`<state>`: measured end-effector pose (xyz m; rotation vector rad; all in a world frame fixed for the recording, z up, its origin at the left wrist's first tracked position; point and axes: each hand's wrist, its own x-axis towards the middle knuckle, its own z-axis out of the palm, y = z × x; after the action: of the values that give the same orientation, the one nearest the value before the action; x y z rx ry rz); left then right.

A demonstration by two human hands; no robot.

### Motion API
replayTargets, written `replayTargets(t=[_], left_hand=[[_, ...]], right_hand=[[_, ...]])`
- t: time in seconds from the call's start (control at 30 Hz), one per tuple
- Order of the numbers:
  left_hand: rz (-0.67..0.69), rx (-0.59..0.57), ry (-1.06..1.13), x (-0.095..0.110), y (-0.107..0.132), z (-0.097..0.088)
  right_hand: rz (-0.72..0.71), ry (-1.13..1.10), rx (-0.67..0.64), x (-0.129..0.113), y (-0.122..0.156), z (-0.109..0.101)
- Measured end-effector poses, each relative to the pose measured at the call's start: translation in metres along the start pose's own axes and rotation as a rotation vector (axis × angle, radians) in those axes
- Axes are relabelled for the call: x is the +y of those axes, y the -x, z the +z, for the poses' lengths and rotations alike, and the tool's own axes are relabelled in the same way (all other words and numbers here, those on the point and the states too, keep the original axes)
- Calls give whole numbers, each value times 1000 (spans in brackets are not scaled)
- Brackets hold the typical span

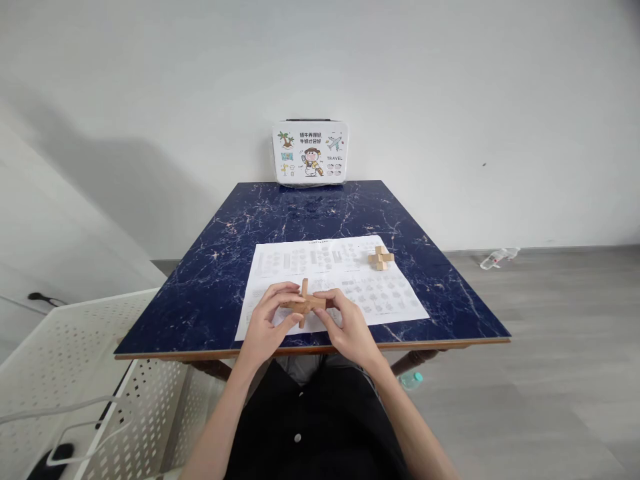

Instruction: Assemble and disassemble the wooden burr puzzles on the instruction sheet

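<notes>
Between my two hands is a brown wooden interlocking puzzle (305,305), its bars crossing one another, with one narrow bar sticking out away from me and its other end toward me. My left hand (267,320) pinches the puzzle's left side between thumb and fingers. From the right, my right hand (345,327) grips the end of a wider bar with thumb and forefinger. Below them lies a white printed sheet (400,301) with rows of small diagrams. A paler wooden cross-shaped puzzle (381,258) rests on the sheet's right part.
The sheet lies on a dark blue marbled table (210,293) with a wooden front edge. A white cartoon-printed case (311,153) stands at the back against the wall. White perforated shelving (120,320) with cables is at left; a bottle (411,381) sits on the floor.
</notes>
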<state>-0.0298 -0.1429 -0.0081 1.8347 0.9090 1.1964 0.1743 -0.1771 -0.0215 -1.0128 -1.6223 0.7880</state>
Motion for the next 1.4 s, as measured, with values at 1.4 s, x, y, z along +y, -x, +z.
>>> replayTargets(t=[1.4], left_hand=[[-41,-119,99,5,6,-7]], right_hand=[[-53,70,88,-21,12,0]])
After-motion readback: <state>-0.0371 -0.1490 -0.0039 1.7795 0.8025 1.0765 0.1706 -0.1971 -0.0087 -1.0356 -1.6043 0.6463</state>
